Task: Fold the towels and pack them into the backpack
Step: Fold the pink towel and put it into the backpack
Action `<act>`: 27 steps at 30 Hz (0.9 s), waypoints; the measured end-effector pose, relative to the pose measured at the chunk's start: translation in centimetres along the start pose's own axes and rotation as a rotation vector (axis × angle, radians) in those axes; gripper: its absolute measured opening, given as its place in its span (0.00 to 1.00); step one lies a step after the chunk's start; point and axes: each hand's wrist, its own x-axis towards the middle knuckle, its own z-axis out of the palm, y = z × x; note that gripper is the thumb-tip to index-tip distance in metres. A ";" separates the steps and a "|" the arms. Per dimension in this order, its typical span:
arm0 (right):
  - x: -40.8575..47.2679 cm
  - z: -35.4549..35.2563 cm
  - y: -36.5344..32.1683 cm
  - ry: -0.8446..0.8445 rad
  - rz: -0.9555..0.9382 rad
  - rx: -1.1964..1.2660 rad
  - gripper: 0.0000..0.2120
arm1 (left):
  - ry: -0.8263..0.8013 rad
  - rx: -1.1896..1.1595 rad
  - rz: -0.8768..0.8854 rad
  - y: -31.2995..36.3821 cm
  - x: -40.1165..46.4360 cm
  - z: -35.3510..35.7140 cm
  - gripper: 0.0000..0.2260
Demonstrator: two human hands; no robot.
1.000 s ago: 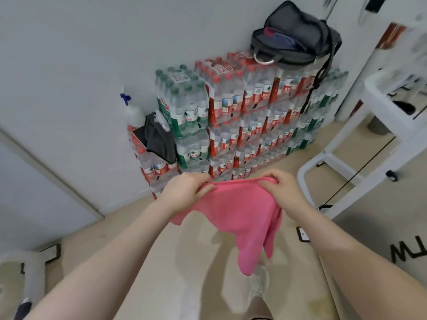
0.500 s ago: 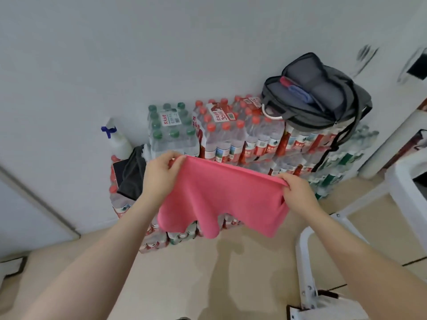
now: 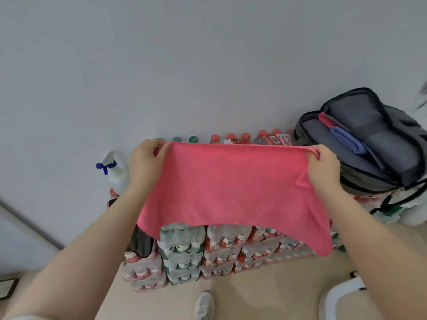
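Note:
A pink towel [image 3: 231, 188] hangs spread out flat in front of me. My left hand [image 3: 144, 160] pinches its upper left corner and my right hand [image 3: 324, 165] pinches its upper right corner, stretching the top edge taut. The grey backpack [image 3: 374, 144] lies open on top of the stacked bottle packs at the right, with a blue towel [image 3: 349, 139] and a pink one [image 3: 328, 121] tucked in its compartment.
Shrink-wrapped packs of water bottles [image 3: 208, 252] are stacked against the white wall. A white spray bottle [image 3: 116, 172] with a blue trigger stands at the left. A dark cloth [image 3: 141, 243] lies on the low left packs. A white frame [image 3: 339, 294] stands lower right; my shoe [image 3: 204, 306] shows below.
My hands have lifted the pink towel higher and pulled apart, so it now hangs spread wide. The view has tilted up and closer to the bottle stack and backpack.

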 end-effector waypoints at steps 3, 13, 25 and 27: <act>5.5 2.9 -1.4 0.013 0.001 -0.022 0.11 | 0.001 0.095 0.073 -0.5 6.1 2.1 0.10; 18.1 14.6 -0.2 -0.223 -0.050 -0.396 0.13 | -0.186 0.612 0.303 -7.9 16.8 9.1 0.09; 15.7 12.9 1.0 -0.661 -0.239 -0.682 0.17 | -0.730 0.316 0.584 -3.3 10.5 17.0 0.18; 14.6 13.0 1.4 -0.673 -0.258 -0.808 0.23 | -0.766 0.360 0.541 -2.3 9.1 18.9 0.25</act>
